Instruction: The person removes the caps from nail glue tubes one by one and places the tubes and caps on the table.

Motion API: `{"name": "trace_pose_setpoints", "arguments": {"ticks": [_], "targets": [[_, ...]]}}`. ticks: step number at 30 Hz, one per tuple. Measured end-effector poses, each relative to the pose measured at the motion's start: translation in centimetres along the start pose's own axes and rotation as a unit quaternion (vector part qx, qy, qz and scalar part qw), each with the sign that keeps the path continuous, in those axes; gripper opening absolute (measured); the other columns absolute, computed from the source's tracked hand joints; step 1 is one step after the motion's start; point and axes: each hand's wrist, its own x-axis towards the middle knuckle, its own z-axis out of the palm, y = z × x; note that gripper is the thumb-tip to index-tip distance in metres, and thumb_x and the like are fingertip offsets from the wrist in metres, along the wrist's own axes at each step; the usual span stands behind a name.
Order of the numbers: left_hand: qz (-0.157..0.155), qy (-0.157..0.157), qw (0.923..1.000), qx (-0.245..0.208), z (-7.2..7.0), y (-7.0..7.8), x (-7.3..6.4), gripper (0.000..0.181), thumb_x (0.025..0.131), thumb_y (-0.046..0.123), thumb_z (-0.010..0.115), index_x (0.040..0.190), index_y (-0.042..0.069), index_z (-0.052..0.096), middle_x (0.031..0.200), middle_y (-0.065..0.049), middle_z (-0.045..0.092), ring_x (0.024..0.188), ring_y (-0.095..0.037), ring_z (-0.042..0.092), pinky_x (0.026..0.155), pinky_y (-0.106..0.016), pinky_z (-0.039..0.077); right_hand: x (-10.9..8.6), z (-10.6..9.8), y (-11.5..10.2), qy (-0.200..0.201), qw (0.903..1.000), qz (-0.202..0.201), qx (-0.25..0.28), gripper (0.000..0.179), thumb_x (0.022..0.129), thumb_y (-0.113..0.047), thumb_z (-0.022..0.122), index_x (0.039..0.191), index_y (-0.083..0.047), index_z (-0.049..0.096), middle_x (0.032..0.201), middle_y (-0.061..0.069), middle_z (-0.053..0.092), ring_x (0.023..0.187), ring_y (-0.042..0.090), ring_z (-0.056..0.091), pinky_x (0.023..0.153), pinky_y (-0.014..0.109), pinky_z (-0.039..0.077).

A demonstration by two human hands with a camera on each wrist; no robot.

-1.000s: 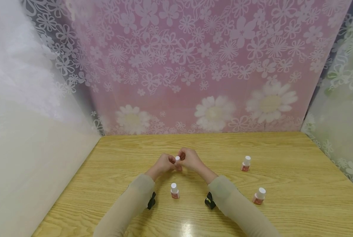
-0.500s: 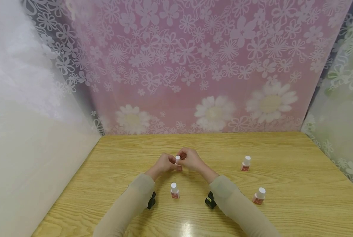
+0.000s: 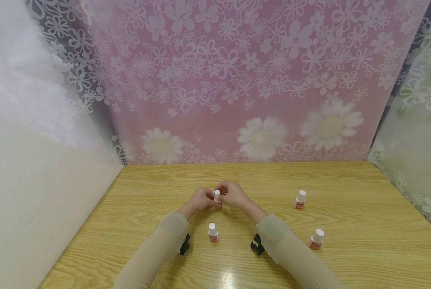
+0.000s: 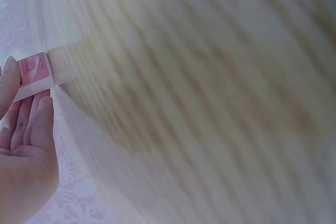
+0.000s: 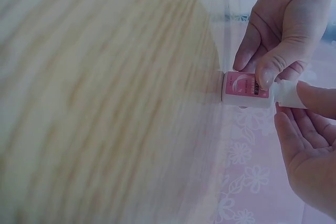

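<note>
We have the bottle (image 3: 218,204) upright between both hands: the left hand (image 3: 199,199) grips its body, the right hand (image 3: 233,195) pinches its cap (image 3: 217,193). Fingers cover part of the label (image 5: 242,84); our left wrist view cuts off the cap. Three more bottles (image 3: 213,233) stand on the table (image 3: 273,269).

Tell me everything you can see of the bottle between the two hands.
The bottle is white and plastic-looking, with a reddish label and its white cap on. It stands upright, apparently on the wooden table. The left hand holds its body; the right hand pinches the cap. The label's wording is unreadable.
</note>
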Motion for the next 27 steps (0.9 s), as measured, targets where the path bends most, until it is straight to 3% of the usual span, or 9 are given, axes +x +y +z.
{"name": "trace_pose_setpoints", "arguments": {"ticks": [10,17,27], "targets": [[-0.008,0.004,1.0,0.002,-0.14,0.23,-0.32,0.013,0.068,0.002,0.075,0.075,-0.005,0.066,0.062,0.0,0.061,0.057,-0.008,0.045,0.051,-0.02,0.035,-0.01,0.13,-0.21,0.009,0.9998,0.018,0.0,0.026,0.073,-0.003,0.071,0.095,0.003,0.06,0.087,0.008,0.061,0.082,0.02,0.057,0.07,0.031,0.046],[-0.021,0.004,0.9998,0.003,-0.16,0.24,-0.29,0.013,0.069,0.002,0.073,0.078,-0.003,0.066,0.07,-0.006,0.065,0.064,-0.008,0.05,0.056,-0.02,0.039,0.16,0.51,0.07,0.029,0.9992,0.027,-0.012,0.026,0.069,-0.01,0.076,0.087,-0.002,0.059,0.08,0.003,0.06,0.073,0.014,0.056,0.063,0.026,0.045],[-0.01,0.004,0.9999,0.013,-0.17,0.15,-0.26,0.014,0.067,0.006,0.076,0.074,-0.002,0.066,0.065,-0.001,0.063,0.06,-0.008,0.043,0.052,-0.02,0.035,0.24,0.72,0.17,0.043,0.9982,0.027,-0.033,0.023,0.069,-0.009,0.075,0.081,-0.003,0.057,0.074,0.001,0.057,0.07,0.013,0.055,0.06,0.025,0.045]]}}
